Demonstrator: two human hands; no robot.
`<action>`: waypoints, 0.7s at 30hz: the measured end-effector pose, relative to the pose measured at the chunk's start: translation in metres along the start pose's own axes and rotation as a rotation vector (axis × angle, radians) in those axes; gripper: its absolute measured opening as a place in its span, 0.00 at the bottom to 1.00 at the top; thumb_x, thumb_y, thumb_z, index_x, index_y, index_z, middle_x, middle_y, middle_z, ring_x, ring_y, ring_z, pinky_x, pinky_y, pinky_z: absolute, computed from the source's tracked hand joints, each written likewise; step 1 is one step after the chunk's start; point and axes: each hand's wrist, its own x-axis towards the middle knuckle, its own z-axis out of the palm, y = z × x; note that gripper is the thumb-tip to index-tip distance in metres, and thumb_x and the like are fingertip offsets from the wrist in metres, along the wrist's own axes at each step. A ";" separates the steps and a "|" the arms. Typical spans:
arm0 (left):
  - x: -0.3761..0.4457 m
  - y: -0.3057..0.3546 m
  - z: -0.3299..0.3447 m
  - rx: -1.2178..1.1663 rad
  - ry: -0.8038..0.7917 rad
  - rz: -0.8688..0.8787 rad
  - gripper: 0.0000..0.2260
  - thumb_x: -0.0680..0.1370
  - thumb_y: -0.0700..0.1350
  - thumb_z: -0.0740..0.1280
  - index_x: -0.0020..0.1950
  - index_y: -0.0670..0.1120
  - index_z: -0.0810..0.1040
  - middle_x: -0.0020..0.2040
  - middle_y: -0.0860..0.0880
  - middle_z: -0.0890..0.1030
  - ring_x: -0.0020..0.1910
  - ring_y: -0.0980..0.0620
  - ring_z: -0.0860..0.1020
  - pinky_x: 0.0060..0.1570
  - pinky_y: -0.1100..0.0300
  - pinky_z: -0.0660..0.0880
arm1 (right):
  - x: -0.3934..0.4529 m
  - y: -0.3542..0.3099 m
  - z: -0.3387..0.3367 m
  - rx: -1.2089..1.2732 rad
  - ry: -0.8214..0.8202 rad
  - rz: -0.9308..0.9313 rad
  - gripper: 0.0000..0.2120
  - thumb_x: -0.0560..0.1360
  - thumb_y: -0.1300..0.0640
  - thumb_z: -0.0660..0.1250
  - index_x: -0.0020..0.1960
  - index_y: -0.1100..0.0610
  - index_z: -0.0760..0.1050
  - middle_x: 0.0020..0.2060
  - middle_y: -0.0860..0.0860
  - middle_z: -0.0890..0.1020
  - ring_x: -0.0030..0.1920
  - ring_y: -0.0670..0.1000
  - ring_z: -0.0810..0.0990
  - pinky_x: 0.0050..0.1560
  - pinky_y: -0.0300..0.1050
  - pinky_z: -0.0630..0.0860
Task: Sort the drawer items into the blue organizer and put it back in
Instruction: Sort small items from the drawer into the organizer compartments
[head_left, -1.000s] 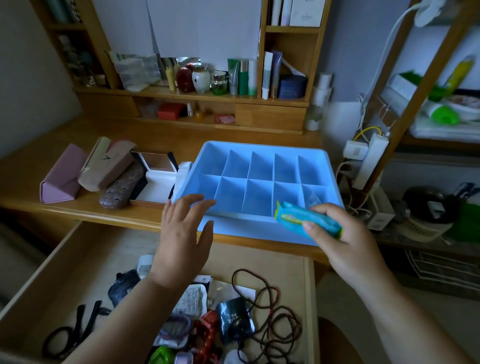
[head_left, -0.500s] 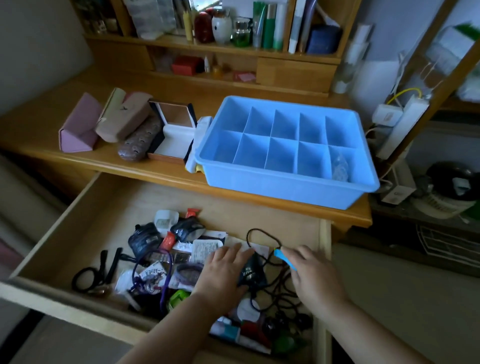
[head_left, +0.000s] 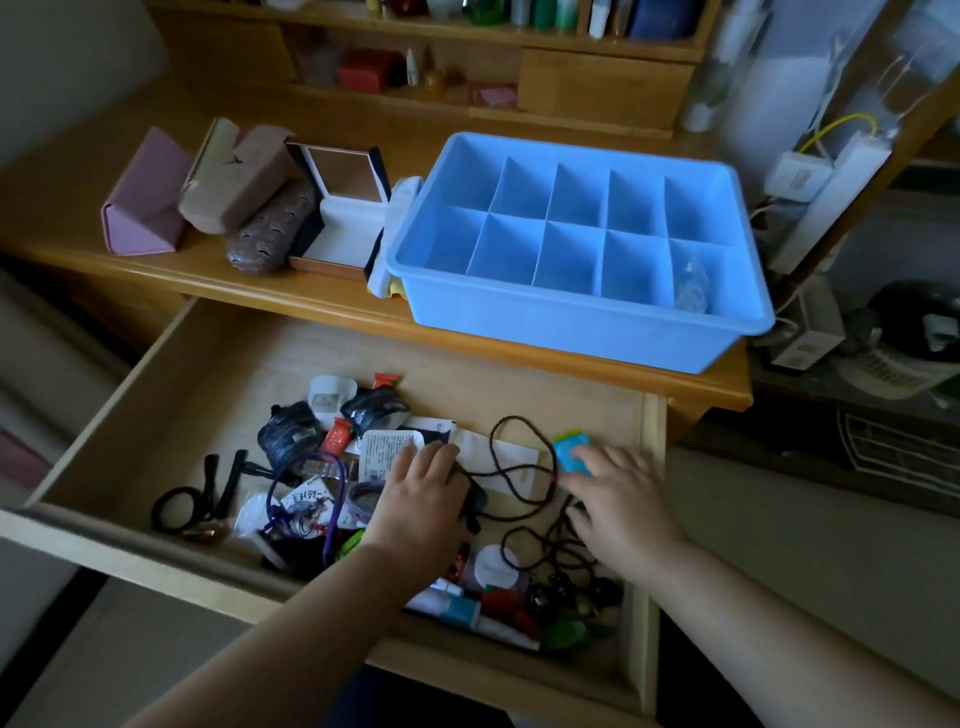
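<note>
Both hands down in open wooden drawer (head_left: 171, 374), rummaging clutter. Left hand (head_left: 423, 499) flat, fingers relaxed over black packet. Right hand (head_left: 618, 499) pinching small blue packet (head_left: 570, 451). Blue plastic compartmented organizer (head_left: 571, 332) waiting on wooden surface (head_left: 322, 299), far side, within reach for sorting.

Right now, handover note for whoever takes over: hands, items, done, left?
Left hand: in the drawer, fingers curled on a dark packet; grip unclear.
Right hand: in the drawer, holds a blue-green packet by the black cord.
Blue organizer: on the desk, one clear item in its near right compartment, other visible compartments bare.
Done: almost nothing sorted.
Left: sort the clutter, return the organizer.
</note>
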 end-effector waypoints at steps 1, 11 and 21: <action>-0.005 0.000 -0.002 -0.102 0.039 0.037 0.17 0.76 0.51 0.62 0.65 0.50 0.72 0.69 0.48 0.65 0.68 0.48 0.64 0.72 0.53 0.56 | -0.005 -0.004 0.000 0.058 0.050 -0.050 0.07 0.67 0.53 0.71 0.45 0.51 0.81 0.48 0.50 0.79 0.52 0.56 0.77 0.54 0.51 0.73; -0.016 0.035 0.001 -0.583 -0.120 0.081 0.12 0.77 0.44 0.64 0.59 0.50 0.78 0.57 0.52 0.77 0.55 0.55 0.76 0.51 0.66 0.70 | -0.027 -0.031 0.009 0.126 -0.477 -0.160 0.19 0.73 0.58 0.67 0.63 0.52 0.72 0.56 0.53 0.78 0.55 0.58 0.77 0.53 0.49 0.76; -0.016 0.013 0.010 -0.787 0.095 -0.199 0.15 0.77 0.41 0.64 0.63 0.52 0.74 0.50 0.58 0.74 0.50 0.60 0.75 0.45 0.76 0.69 | -0.010 0.000 -0.091 1.041 -0.035 0.126 0.14 0.63 0.56 0.75 0.45 0.47 0.74 0.44 0.49 0.82 0.44 0.50 0.79 0.46 0.40 0.74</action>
